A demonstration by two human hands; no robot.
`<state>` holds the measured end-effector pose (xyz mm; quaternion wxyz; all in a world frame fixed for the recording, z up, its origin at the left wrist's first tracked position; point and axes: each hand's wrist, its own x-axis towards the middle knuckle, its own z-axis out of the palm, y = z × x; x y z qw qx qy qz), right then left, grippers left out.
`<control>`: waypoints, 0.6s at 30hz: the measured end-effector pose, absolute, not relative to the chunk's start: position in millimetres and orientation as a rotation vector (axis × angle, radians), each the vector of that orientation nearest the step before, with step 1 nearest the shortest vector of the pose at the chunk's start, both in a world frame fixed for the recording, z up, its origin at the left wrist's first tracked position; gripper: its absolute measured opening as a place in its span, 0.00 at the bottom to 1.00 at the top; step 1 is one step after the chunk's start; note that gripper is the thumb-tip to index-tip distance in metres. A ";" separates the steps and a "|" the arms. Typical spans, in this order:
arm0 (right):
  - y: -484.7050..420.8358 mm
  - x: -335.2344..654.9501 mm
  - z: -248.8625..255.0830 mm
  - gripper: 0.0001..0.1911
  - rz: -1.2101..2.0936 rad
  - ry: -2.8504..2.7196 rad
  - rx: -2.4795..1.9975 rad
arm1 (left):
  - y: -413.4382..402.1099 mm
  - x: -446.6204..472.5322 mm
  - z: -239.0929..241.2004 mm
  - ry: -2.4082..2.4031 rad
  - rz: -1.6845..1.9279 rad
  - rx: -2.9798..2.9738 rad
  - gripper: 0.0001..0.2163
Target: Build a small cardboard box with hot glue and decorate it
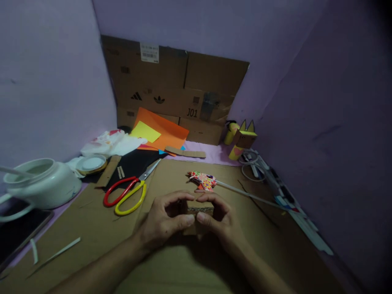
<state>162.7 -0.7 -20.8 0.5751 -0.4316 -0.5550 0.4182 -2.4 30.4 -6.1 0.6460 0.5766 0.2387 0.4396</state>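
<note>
Two-handed pinch at the middle of the cardboard work sheet [92,228]: left hand [162,223] and right hand [221,222] both clamped by thumb and fingertips onto a small corrugated cardboard piece [200,211], thumbs almost touching beneath it. Resting on the sheet or held just above it: cannot tell.

Risks, as a judgement: crushed or creased flutes from too hard a squeeze, or a slip out of the fingertips, with so small a piece gripped only at its edges. Just beyond the knuckles, what looks like a pattern-covered glue gun [203,180], stick trailing to the right; possibly hot, so a burn or smear from a careless reach forward. Near the left hand, red-and-yellow scissors [127,194] lying open, blades bare. Further left, a white pot [43,183], easily knocked by an elbow.

Readable writing: adidas logos and "J01" on the flattened carton [171,87] against the wall, plus a white barcode label [149,52], print too small to read.
</note>
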 end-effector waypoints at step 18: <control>-10.1 155.1 -19.4 0.09 0.878 -1.324 -0.979 | 19.4 -1.5 -4.8 0.551 1.107 1.281 0.12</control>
